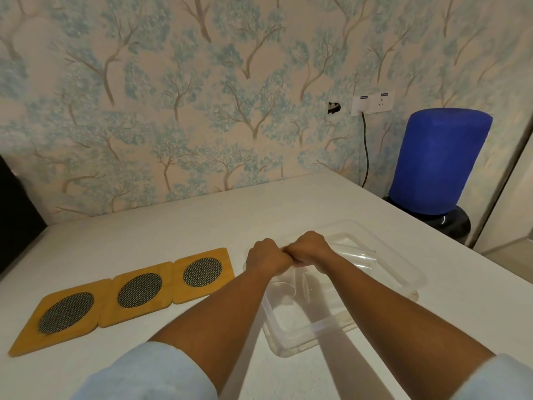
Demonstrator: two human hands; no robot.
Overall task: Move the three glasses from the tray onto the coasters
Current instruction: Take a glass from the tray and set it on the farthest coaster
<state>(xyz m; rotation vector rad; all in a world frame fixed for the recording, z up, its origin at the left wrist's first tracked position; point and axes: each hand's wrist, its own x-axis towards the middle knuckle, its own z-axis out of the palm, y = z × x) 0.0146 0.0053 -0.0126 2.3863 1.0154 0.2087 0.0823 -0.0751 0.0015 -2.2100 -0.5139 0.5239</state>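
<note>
Three wooden coasters with round mesh centres lie in a row on the white table: left (66,313), middle (140,290), right (202,271). To their right sits a clear plastic tray (405,274). Clear glasses are faintly visible inside it: one (284,288) below my left wrist, one (308,284) between my forearms, one (360,256) lying on its side at the far right. My left hand (264,255) and my right hand (310,249) are curled into fists, knuckles touching, above the tray's far left part. Nothing shows inside either fist; the fingertips are hidden.
A blue-covered cylinder (438,163) stands on a black base beyond the table's right edge. A wall socket (372,103) with a dark cable hangs on the tree-patterned wall. A dark object (14,203) sits at the table's far left.
</note>
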